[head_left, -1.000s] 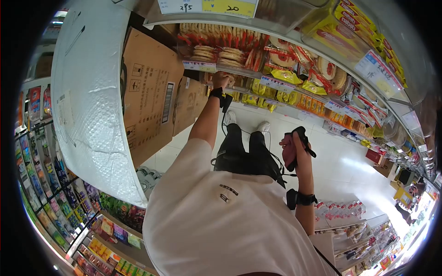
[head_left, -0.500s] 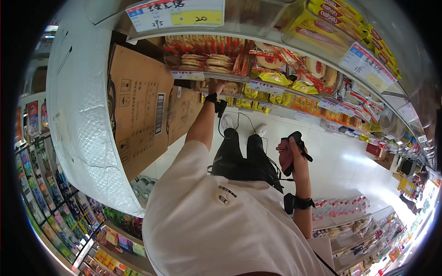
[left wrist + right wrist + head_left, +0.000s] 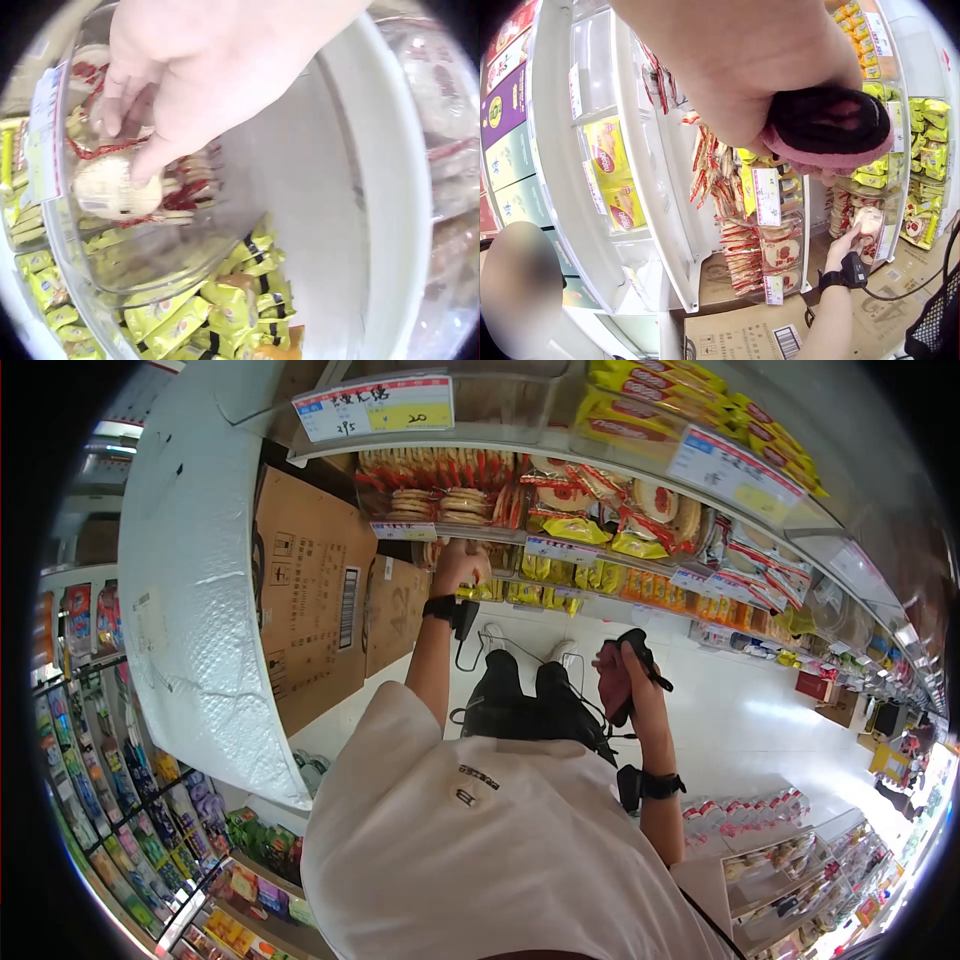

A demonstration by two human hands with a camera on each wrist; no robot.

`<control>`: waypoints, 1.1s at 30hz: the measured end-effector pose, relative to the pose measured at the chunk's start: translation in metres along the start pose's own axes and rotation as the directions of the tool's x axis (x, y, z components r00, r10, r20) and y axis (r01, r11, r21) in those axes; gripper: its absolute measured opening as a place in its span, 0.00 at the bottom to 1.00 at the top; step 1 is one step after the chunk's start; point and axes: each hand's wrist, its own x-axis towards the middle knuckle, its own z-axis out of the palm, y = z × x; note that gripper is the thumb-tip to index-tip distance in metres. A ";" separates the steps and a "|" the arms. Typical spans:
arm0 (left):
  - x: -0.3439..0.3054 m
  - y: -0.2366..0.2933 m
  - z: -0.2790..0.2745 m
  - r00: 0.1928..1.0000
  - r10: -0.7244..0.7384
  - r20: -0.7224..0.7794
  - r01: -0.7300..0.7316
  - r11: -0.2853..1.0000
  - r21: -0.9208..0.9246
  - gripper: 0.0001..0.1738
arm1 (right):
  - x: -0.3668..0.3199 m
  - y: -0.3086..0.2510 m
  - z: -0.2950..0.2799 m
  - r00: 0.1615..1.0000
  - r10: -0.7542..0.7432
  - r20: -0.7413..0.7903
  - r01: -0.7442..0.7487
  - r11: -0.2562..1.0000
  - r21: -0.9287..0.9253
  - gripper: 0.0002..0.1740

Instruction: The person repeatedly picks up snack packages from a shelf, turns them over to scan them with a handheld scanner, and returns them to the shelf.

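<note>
My left hand (image 3: 461, 565) reaches into a clear plastic bin (image 3: 142, 285) on a lower shelf. Its thumb and fingers pinch a round biscuit pack (image 3: 116, 187) with red trim. More of these biscuit packs (image 3: 191, 187) lie stacked under the palm. Seen from the right wrist, the left hand (image 3: 844, 244) is at the pale biscuit pack (image 3: 868, 220), near the bin front. My right hand (image 3: 634, 670) is held out over the floor, its fingers around a bundled dark pink and black cloth item (image 3: 829, 135). That item's kind cannot be told.
A shelf edge with price tags (image 3: 375, 410) runs above the left hand. Cardboard boxes (image 3: 310, 590) and a white foam-covered panel (image 3: 190, 590) stand at the left. Yellow snack packs (image 3: 232, 315) fill the bin below. A cable (image 3: 900, 296) hangs from the left wrist camera.
My left hand has come back out from under the upper shelf edge and shows more fully. The right hand still holds the cloth item and has shifted only slightly.
</note>
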 end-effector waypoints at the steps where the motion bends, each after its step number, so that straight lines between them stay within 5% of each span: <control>1: -0.014 0.032 -0.017 0.977 -0.149 0.149 0.121 0.976 0.182 0.21 | -0.001 -0.006 0.003 1.000 0.002 0.027 -0.004 0.997 0.073 0.23; 4: -0.045 0.057 -0.033 0.882 -0.080 0.464 0.002 0.986 0.166 0.20 | -0.006 -0.007 0.006 0.997 -0.053 0.061 0.044 0.989 0.138 0.24; 5: -0.081 0.106 -0.049 0.800 -0.094 0.592 0.088 0.995 0.039 0.21 | 0.002 -0.022 0.011 0.990 -0.063 0.122 0.057 0.997 0.051 0.24; 8: -0.120 0.171 -0.060 0.770 0.039 0.636 0.000 0.998 -0.060 0.23 | 0.009 -0.028 0.012 0.979 -0.124 0.163 0.127 0.992 -0.009 0.23; 14: -0.149 0.228 -0.061 0.815 0.274 0.510 -0.162 0.954 -0.253 0.22 | 0.001 -0.061 0.024 0.942 -0.317 0.107 0.333 0.919 -0.211 0.18; 17: -0.165 0.259 -0.057 0.840 0.333 0.427 -0.191 0.920 -0.341 0.22 | 0.000 -0.069 0.028 0.877 -0.374 0.302 0.449 0.861 -0.237 0.15; 20: -0.176 0.280 -0.063 0.853 0.356 0.382 -0.219 0.908 -0.357 0.21 | -0.013 -0.083 0.036 0.829 -0.489 0.272 0.537 0.832 -0.143 0.13; 21: -0.179 0.284 -0.064 0.855 0.359 0.376 -0.224 0.907 -0.357 0.21 | -0.013 -0.089 0.032 0.800 -0.528 0.284 0.592 0.770 -0.238 0.13; 24: -0.188 0.294 -0.062 0.826 0.412 0.385 -0.217 0.862 -0.457 0.22 | -0.027 -0.108 0.024 0.886 -0.373 0.276 0.461 0.774 -0.434 0.13; 27: -0.193 0.305 -0.073 0.761 0.298 0.577 0.007 0.885 -0.465 0.23 | -0.031 -0.114 0.019 0.578 -0.653 0.490 0.814 0.416 -0.405 0.14; 30: -0.201 0.320 -0.060 0.674 0.431 0.600 -0.227 0.894 -0.387 0.25 | -0.031 -0.120 0.018 0.327 -0.692 0.643 0.937 0.146 -0.319 0.15; 31: -0.204 0.325 -0.059 0.669 0.373 0.642 -0.166 0.918 -0.360 0.23 | -0.028 -0.117 0.018 0.348 -0.703 0.621 0.916 0.114 -0.384 0.14; 33: -0.206 0.334 -0.058 0.648 0.259 0.716 -0.052 0.953 -0.297 0.20 | -0.037 -0.114 0.029 0.636 -0.725 0.265 0.754 0.510 -0.413 0.12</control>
